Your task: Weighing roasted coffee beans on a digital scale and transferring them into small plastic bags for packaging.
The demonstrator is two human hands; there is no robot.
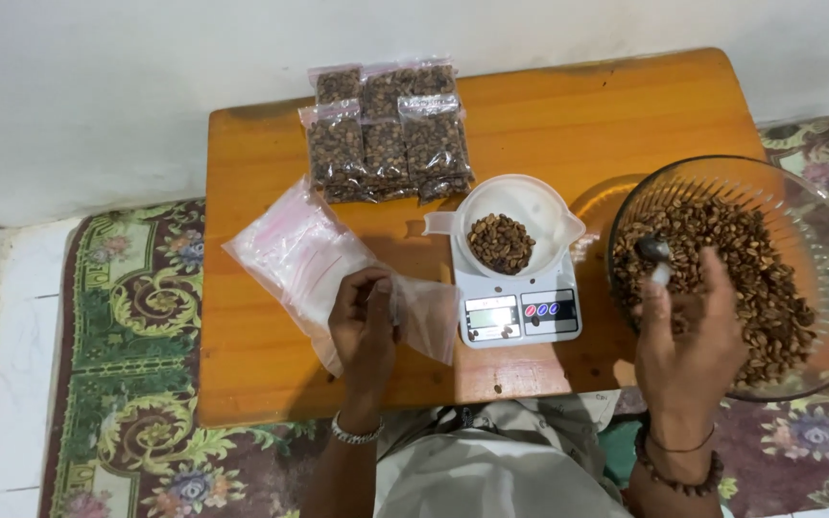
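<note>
My left hand (365,321) pinches a small clear plastic bag (426,315) just left of a white digital scale (520,312). On the scale sits a white bowl (510,206) with a small heap of brown coffee beans (500,242). My right hand (688,336) holds a spoon (654,254) over a large glass bowl (817,240) full of beans at the table's right edge.
A stack of empty clear bags (295,251) lies on the orange wooden table (568,115). Several filled bean bags (386,129) lie at the table's back. A patterned rug (127,317) covers the floor around it, and a white wall is behind.
</note>
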